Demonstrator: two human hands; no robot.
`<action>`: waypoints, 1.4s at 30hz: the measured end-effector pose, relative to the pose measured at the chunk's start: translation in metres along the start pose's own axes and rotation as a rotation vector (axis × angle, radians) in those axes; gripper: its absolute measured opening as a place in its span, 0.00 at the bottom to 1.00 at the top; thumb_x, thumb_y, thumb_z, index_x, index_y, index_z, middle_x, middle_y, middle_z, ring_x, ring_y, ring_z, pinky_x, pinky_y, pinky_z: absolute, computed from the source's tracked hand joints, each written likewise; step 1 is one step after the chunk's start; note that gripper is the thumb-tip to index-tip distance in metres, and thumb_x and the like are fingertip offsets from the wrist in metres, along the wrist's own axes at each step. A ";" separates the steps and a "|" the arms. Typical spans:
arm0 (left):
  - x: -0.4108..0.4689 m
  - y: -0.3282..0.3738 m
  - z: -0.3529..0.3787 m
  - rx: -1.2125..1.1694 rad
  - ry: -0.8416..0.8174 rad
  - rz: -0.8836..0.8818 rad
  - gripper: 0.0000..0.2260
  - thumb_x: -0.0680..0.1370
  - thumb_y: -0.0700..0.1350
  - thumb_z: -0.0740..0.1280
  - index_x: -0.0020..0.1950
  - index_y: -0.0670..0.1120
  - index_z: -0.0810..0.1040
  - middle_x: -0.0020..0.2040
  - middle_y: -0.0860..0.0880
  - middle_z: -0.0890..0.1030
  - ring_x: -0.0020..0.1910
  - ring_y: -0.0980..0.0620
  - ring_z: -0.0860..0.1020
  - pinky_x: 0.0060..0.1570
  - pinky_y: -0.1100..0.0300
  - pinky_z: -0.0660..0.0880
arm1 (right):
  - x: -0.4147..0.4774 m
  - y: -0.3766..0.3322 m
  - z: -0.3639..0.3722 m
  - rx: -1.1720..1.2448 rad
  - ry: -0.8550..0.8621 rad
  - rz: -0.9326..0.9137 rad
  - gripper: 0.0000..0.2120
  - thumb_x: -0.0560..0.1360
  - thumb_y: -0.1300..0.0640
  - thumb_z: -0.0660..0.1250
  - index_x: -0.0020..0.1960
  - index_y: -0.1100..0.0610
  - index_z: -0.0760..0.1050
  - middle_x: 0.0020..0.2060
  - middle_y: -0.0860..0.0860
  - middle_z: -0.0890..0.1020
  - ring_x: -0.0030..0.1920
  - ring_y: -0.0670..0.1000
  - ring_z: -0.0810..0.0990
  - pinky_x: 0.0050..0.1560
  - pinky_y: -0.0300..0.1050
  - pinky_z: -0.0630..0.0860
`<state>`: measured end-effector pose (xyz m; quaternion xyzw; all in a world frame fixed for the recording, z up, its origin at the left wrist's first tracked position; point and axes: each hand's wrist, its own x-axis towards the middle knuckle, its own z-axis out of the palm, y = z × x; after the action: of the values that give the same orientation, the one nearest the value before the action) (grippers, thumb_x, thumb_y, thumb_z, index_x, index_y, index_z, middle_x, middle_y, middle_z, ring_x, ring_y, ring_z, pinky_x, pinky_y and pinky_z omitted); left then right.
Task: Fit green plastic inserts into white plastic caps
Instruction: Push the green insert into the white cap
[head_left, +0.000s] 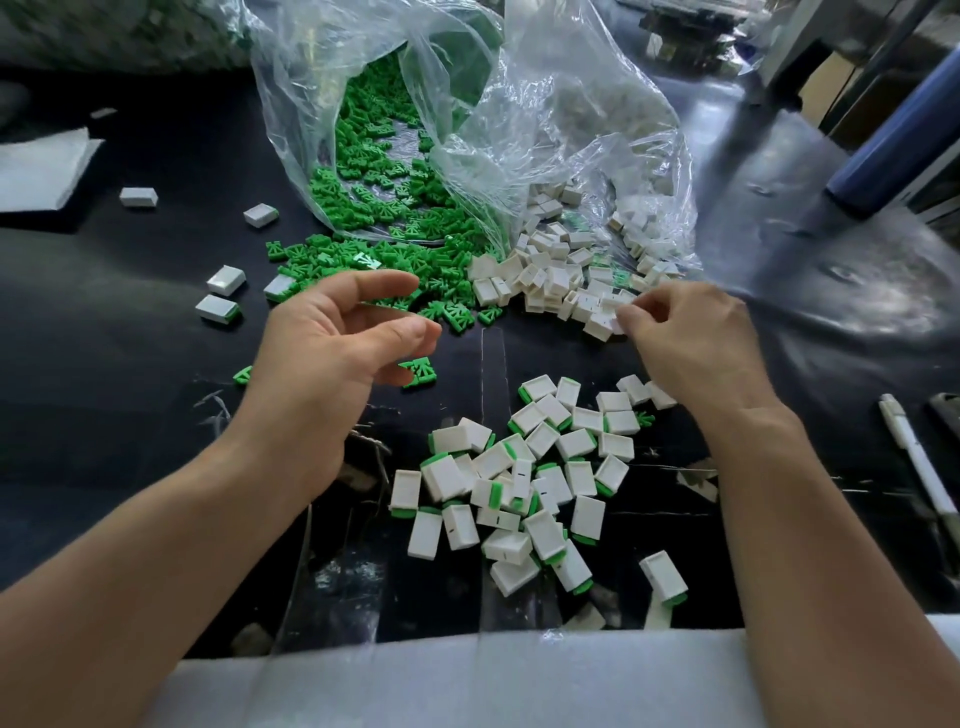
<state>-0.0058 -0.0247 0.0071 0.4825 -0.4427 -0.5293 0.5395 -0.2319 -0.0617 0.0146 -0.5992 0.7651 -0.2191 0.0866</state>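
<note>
Green plastic inserts (395, 223) spill from a clear bag (467, 104) onto the black table. Beside them lies a heap of white caps (550, 280), partly inside a second clear bag (613, 156). A pile of white caps with green inserts fitted (524, 478) lies nearer to me. My left hand (332, 338) hovers over the near edge of the green heap, fingers loosely curved, holding nothing that I can see. My right hand (691, 338) has its fingertips at the near edge of the white heap, pinching a white cap (615, 321).
Loose fitted caps (223, 291) lie at the left. A white foam sheet (41, 171) sits at the far left, a white pen (919, 462) at the right, a blue tube (904, 124) at the upper right. A white foam strip (467, 680) lines the near edge.
</note>
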 end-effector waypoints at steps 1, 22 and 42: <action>0.000 0.000 0.000 0.005 -0.007 -0.003 0.11 0.73 0.34 0.67 0.47 0.50 0.78 0.35 0.51 0.84 0.38 0.56 0.82 0.35 0.66 0.78 | -0.004 -0.005 0.000 0.108 -0.009 -0.028 0.08 0.75 0.51 0.65 0.48 0.54 0.79 0.38 0.50 0.80 0.44 0.51 0.77 0.46 0.41 0.69; 0.001 0.001 0.004 0.082 0.032 0.086 0.12 0.70 0.32 0.69 0.43 0.49 0.79 0.37 0.49 0.81 0.33 0.56 0.80 0.33 0.68 0.77 | -0.043 -0.046 0.031 0.398 -0.239 -0.433 0.09 0.76 0.54 0.64 0.46 0.57 0.80 0.33 0.44 0.77 0.35 0.44 0.73 0.40 0.44 0.69; 0.002 0.001 0.004 -0.011 0.023 0.020 0.08 0.67 0.32 0.68 0.39 0.45 0.77 0.39 0.46 0.81 0.40 0.49 0.81 0.37 0.66 0.79 | -0.038 -0.047 0.034 0.064 -0.387 -0.577 0.14 0.72 0.53 0.69 0.57 0.53 0.78 0.51 0.49 0.76 0.54 0.50 0.72 0.56 0.42 0.66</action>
<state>-0.0094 -0.0272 0.0085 0.4813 -0.4381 -0.5208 0.5525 -0.1667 -0.0417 0.0000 -0.8182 0.5264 -0.1410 0.1832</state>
